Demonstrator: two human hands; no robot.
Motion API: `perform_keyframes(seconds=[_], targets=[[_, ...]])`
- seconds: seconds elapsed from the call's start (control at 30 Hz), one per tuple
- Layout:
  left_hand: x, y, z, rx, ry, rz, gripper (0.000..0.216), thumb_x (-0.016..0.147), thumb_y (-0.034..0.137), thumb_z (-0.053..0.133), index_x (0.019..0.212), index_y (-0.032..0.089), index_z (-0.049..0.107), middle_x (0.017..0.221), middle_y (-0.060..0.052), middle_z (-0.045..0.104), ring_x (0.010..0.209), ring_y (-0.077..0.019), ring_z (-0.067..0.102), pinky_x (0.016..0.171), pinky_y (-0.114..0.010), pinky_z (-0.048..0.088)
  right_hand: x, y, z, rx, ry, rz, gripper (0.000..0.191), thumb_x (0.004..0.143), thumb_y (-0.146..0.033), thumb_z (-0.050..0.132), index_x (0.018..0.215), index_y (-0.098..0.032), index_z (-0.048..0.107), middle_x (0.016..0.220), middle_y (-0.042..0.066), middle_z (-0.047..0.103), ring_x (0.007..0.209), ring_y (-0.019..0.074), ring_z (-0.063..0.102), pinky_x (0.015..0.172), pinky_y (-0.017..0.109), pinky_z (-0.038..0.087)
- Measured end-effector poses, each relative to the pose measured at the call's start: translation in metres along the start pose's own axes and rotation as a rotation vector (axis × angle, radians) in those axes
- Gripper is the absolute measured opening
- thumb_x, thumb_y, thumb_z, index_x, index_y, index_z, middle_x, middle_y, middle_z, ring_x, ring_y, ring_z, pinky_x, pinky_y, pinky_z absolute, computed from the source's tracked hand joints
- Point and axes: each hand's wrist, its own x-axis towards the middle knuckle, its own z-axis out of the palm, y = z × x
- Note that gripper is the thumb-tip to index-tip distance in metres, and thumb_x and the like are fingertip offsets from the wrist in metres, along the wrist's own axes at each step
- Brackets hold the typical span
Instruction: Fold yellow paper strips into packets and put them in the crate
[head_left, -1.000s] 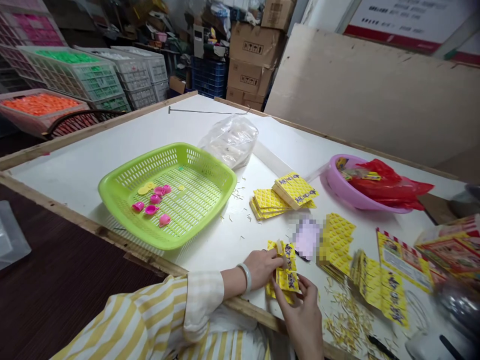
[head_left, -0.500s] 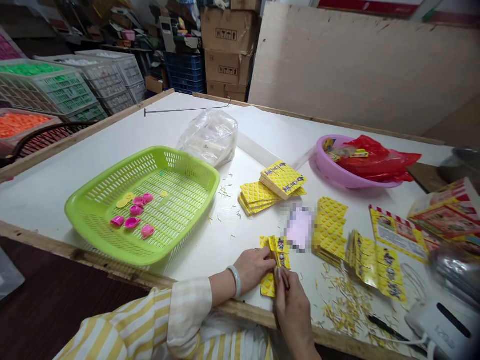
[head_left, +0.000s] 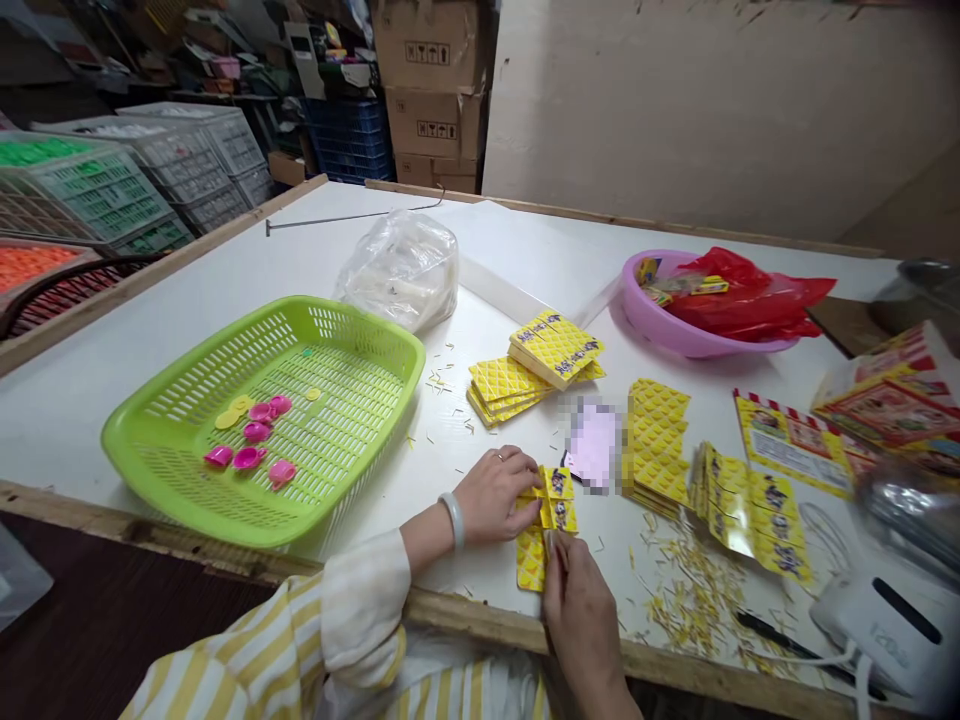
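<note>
A folded yellow printed card (head_left: 531,558) lies near the front edge of the white table, with small cartoon figures on its upper right part. My left hand (head_left: 495,497) presses on its upper left side with bent fingers, a pale bangle on the wrist. My right hand (head_left: 583,597) pinches the card's lower right edge between thumb and fingers. Beyond the hands sits a stack of yellow cards (head_left: 556,347) on further cards. To the right stand another patterned card pile (head_left: 657,440) and some folded card strips (head_left: 752,505).
A green basket (head_left: 262,520) with pink cups (head_left: 257,431) and yellow discs stands left. Behind are a clear plastic bag (head_left: 405,268) and a purple basin (head_left: 675,335) holding a red bag. Thin yellow scraps (head_left: 690,590), a black pen-like tool (head_left: 780,640) and a white device (head_left: 877,630) lie right.
My left hand has shifted up the card, and its fingers are farther from my right hand's. My right hand keeps its place at the card's lower edge. The view has turned slightly.
</note>
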Motion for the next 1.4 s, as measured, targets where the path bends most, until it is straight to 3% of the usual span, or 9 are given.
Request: perform_keyframes(seconds=[0.17,0.43,0.53,0.7,0.83,0.93,1.0,1.13,1.4], targets=[[0.008,-0.010,0.015,0.027,-0.134,-0.008,0.024,0.088,0.028,0.049,0.106,0.023,0.064,0.117,-0.004,0.057,0.111,-0.0211,0.046,0.098,-0.037,0.039,0.001,-0.010,-0.001,-0.099,-0.013,0.087,0.018,0.098,-0.027,0.030,0.097,-0.020,0.048,0.080,0.007,0.067,0.067,0.0202,0.065,0.058,0.029,0.046],[0.015,-0.004,0.009,0.097,-0.220,-0.078,0.023,0.089,0.031,0.046,0.102,0.026,0.065,0.113,-0.004,0.055,0.103,-0.0221,0.046,0.091,-0.038,0.042,0.002,-0.017,-0.003,-0.100,-0.062,0.306,0.026,0.096,-0.033,0.029,0.110,-0.018,0.046,0.086,0.011,0.070,0.067,0.0237,0.067,0.053,0.030,0.045],[0.024,0.002,0.009,0.175,-0.291,-0.097,0.019,0.084,0.033,0.053,0.097,0.024,0.065,0.108,-0.005,0.055,0.098,-0.0238,0.047,0.084,-0.039,0.045,0.001,-0.017,-0.001,-0.116,-0.041,0.282,0.030,0.097,-0.032,0.028,0.116,-0.015,0.045,0.090,0.013,0.070,0.071,0.0243,0.068,0.056,0.031,0.047],[0.033,0.009,0.011,0.327,-0.357,-0.053,0.023,0.090,0.029,0.043,0.092,0.021,0.064,0.105,-0.009,0.057,0.096,-0.0265,0.049,0.073,-0.037,0.047,0.001,-0.015,0.002,-0.101,-0.024,0.203,0.031,0.098,-0.033,0.026,0.112,-0.015,0.047,0.088,0.013,0.070,0.073,0.0240,0.068,0.058,0.031,0.048],[0.032,0.004,0.010,0.266,-0.335,0.003,0.019,0.089,0.027,0.046,0.092,0.019,0.063,0.103,-0.009,0.057,0.097,-0.0232,0.049,0.085,-0.036,0.046,0.001,-0.012,0.000,-0.082,-0.046,0.176,0.025,0.098,-0.031,0.027,0.106,-0.018,0.047,0.083,0.011,0.069,0.069,0.0228,0.067,0.057,0.030,0.047],[0.026,-0.002,0.009,0.120,-0.269,-0.018,0.026,0.086,0.028,0.052,0.110,0.019,0.057,0.105,-0.007,0.056,0.100,-0.0218,0.047,0.094,-0.036,0.042,0.001,-0.011,-0.001,-0.081,-0.050,0.143,0.022,0.098,-0.029,0.027,0.103,-0.019,0.046,0.084,0.010,0.069,0.068,0.0224,0.067,0.057,0.030,0.047],[0.021,-0.005,0.011,0.078,-0.244,-0.031,0.033,0.086,0.030,0.051,0.119,0.024,0.054,0.109,-0.007,0.053,0.104,-0.0228,0.045,0.094,-0.038,0.041,0.001,-0.011,-0.002,-0.092,-0.047,0.126,0.022,0.098,-0.029,0.026,0.104,-0.019,0.045,0.083,0.010,0.069,0.069,0.0227,0.067,0.058,0.031,0.047],[0.014,-0.004,0.016,0.119,-0.277,-0.037,0.033,0.086,0.034,0.050,0.118,0.034,0.058,0.116,-0.007,0.048,0.109,-0.0262,0.042,0.091,-0.042,0.041,0.002,-0.012,-0.003,-0.095,-0.051,0.119,0.023,0.098,-0.030,0.025,0.103,-0.019,0.045,0.082,0.011,0.068,0.068,0.0231,0.066,0.057,0.032,0.047],[0.012,-0.004,0.018,0.089,-0.308,-0.037,0.040,0.081,0.036,0.055,0.120,0.035,0.057,0.117,-0.007,0.045,0.112,-0.0286,0.041,0.092,-0.046,0.040,0.003,-0.014,-0.005,-0.047,-0.076,0.079,0.018,0.098,-0.028,0.027,0.097,-0.021,0.044,0.082,0.008,0.066,0.068,0.0212,0.064,0.059,0.032,0.046]])
